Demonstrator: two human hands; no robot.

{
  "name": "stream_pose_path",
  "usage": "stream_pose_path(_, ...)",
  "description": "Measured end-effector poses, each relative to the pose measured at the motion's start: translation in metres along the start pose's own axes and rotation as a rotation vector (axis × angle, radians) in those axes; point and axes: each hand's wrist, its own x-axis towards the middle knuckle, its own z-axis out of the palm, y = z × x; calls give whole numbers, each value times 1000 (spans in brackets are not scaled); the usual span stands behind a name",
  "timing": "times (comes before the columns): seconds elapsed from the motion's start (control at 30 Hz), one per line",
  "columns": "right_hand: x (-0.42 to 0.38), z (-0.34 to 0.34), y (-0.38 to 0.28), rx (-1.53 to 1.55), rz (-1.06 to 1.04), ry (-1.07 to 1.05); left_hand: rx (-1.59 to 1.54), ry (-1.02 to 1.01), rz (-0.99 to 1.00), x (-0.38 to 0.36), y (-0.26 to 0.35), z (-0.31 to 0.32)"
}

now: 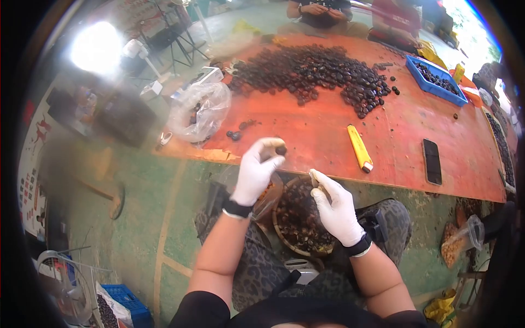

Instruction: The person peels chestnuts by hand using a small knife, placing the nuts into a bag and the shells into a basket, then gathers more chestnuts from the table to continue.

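My left hand (256, 170), in a white glove, pinches a dark round nut (280, 150) between thumb and forefinger just above the table's near edge. To its right, my gloved right hand (333, 205) is closed, thumb and forefinger close together; whatever they hold is too small to name. Below and between both hands, a round basket (278, 227) with dark shell-like pieces stands between my knees. Beside it, partly hidden by my left hand, is a clear plastic bag or tub (268, 203) with something orange inside.
A large pile of dark nuts (311, 71) covers the far side of the red table (306, 131). On it lie a yellow-handled cutter (360, 148), a phone (432, 162), a clear bag (199, 112) and a blue tray (437, 82) of nuts. Other people (322, 16) sit opposite.
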Motion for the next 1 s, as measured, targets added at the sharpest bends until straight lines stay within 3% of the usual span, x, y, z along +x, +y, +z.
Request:
stream_pose_path(0.13, -1, 3, -3, 102, 35, 4, -181, -34, -115, -42, 1, 26)
stream_pose_path(0.37, -4, 4, 2, 84, -12, -23, -382, -85, -75, -54, -13, 38)
stream_pose_path(0.57, -3, 7, 4, 108, 1, -22, -355, -38, -44, -55, -16, 38)
stream_pose_path(0.77, -2, 9, 2, 76, 7, -49, -320, -22, -132, -55, -13, 33)
stream_pose_path(1.0, -1, 1, -8, -14, 88, -167, -231, 20, -1, -56, -15, 31)
